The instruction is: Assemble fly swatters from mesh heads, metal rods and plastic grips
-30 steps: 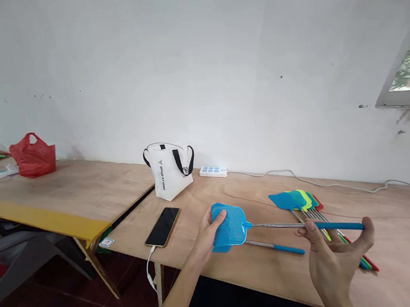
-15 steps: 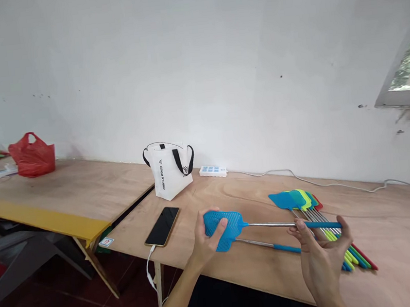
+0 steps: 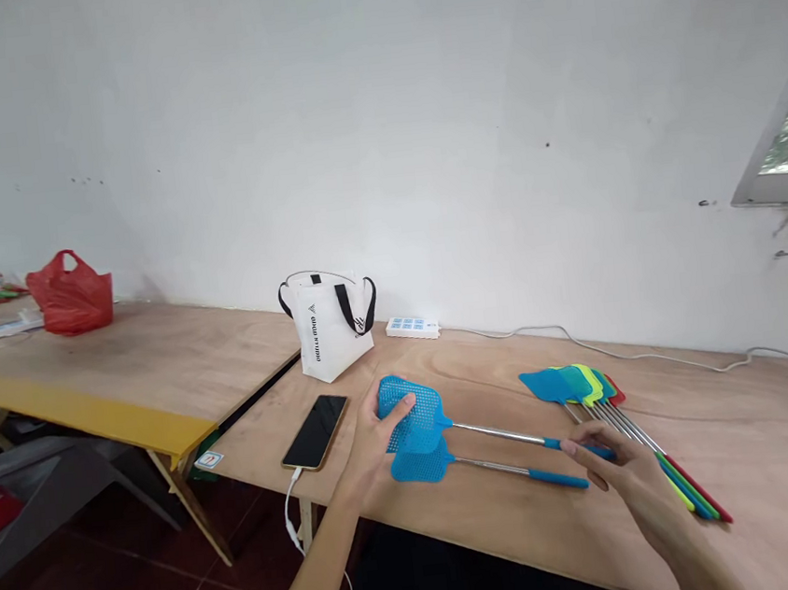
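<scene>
My left hand (image 3: 371,443) grips the mesh head of a blue fly swatter (image 3: 411,408), which is low over the wooden table (image 3: 503,528). My right hand (image 3: 620,468) pinches the blue handle end of the same swatter, fingers closed round it. A second blue fly swatter (image 3: 422,461) lies flat on the table just below the held one. To the right lies a fanned bunch of several coloured fly swatters (image 3: 576,384), blue, green, yellow and red, their handles running past my right wrist.
A black phone (image 3: 315,432) on a white cable lies near the table's left front edge. A white tote bag (image 3: 327,325) and a white power strip (image 3: 412,328) stand by the wall. A red plastic bag (image 3: 71,291) sits on the neighbouring table at left.
Both hands have lowered the held swatter toward the table and shifted it left, above the lying swatter. My right hand turned palm down and closed on the handle.
</scene>
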A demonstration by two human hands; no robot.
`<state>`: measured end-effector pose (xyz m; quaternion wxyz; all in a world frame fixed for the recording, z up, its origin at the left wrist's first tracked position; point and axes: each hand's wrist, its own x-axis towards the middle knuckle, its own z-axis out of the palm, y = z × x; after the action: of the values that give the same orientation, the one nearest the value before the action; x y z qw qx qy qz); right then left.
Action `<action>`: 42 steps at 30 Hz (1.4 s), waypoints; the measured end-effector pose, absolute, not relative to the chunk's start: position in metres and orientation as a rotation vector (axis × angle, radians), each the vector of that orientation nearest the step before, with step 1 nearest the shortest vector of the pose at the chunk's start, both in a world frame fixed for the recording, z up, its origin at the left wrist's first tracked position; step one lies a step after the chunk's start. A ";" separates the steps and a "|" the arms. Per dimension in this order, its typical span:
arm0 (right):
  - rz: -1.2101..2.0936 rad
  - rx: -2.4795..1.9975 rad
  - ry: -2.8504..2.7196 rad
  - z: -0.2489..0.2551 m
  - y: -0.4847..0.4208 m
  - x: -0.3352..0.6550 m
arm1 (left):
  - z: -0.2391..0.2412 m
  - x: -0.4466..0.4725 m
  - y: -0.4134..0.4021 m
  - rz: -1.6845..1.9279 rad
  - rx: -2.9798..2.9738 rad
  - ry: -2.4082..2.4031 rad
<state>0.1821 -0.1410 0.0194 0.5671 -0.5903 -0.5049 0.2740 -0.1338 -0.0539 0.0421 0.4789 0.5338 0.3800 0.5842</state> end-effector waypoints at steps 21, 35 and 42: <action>0.023 -1.453 -2.031 0.007 -0.150 0.135 | 0.023 -0.104 -0.063 1.214 1.382 0.851; -0.060 -1.271 -2.178 0.007 -0.155 0.128 | 0.026 -0.105 -0.066 1.129 1.452 0.829; -0.203 -1.246 -2.170 0.005 -0.154 0.126 | 0.015 -0.092 -0.069 1.096 1.492 0.826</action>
<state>0.1258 -0.1536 0.0049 0.3106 -0.4717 -0.8217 -0.0768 -0.0919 -0.0687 0.0154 0.5287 0.6248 0.3460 0.4587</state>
